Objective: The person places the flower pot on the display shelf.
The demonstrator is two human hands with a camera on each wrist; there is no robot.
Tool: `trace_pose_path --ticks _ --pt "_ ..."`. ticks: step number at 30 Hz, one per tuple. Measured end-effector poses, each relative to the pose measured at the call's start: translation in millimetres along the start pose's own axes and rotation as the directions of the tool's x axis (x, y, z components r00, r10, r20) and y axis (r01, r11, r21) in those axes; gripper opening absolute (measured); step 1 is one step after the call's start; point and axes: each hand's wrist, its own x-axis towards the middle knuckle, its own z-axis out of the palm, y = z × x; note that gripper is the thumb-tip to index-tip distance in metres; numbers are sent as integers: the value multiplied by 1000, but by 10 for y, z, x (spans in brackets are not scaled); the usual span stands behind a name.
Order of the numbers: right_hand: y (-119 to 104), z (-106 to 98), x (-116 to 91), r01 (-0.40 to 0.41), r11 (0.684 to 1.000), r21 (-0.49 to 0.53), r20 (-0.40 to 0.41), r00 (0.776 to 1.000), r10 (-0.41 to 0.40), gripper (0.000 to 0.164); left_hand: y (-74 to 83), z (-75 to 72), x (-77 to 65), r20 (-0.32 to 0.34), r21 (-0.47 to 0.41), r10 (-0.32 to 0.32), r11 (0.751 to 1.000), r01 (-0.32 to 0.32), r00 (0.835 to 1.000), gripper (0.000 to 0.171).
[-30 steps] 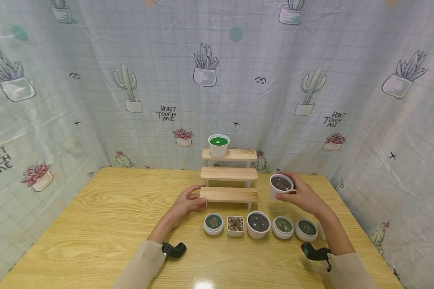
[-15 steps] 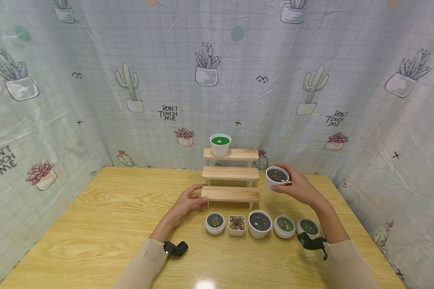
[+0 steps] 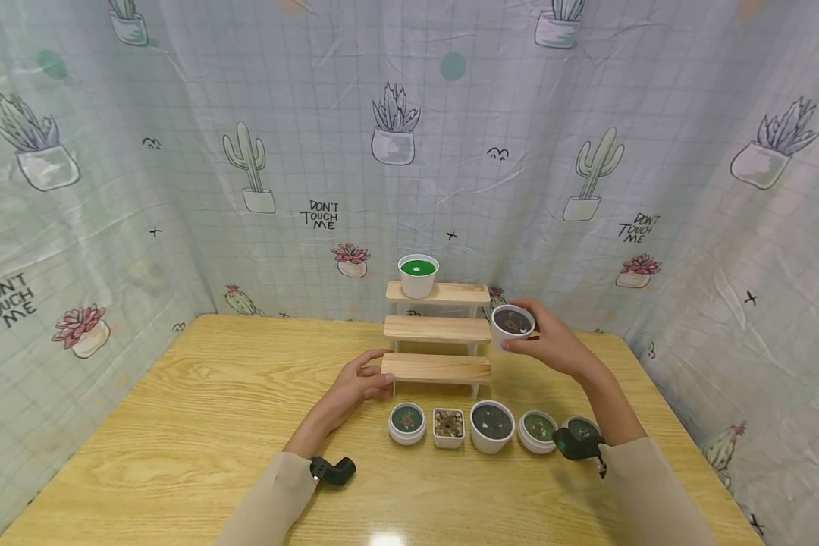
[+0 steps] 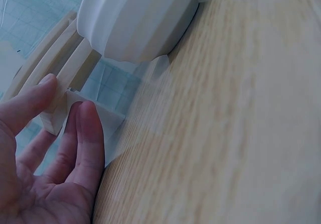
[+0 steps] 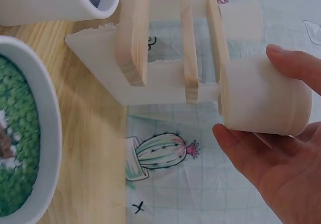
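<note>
A three-step stand with wooden planks (image 3: 437, 368) and white legs stands on the table. My left hand (image 3: 355, 381) holds the left end of its lowest plank; in the left wrist view the thumb (image 4: 46, 86) lies on the plank and the fingers curl below, by the white leg. My right hand (image 3: 554, 343) grips a white round pot (image 5: 266, 96) with dark grey filling between thumb and fingers. That pot is raised off the table, just right of the stand's upper steps. On the top plank, toward the left, sits a white pot with bright green filling (image 3: 418, 283).
A row of pots lies before the stand: a round green-filled one (image 3: 407, 423), a square pebble-filled one (image 3: 448, 428), a large dark-filled one (image 3: 492, 427) and a low green one (image 3: 538, 432). Another (image 3: 582, 428) is partly behind the right wrist device. A cactus-print curtain (image 3: 300, 136) surrounds the table.
My right hand has carried the dark-filled pot up and to the left, closer to the stand. My left hand stays on the lowest plank.
</note>
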Motion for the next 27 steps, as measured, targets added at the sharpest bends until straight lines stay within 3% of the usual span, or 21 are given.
trace_pose_path --ticks 27 --pt "-99 75 351 9 1000 -28 -31 999 -10 79 -45 -28 29 12 8 6 1000 -6 1000 68"
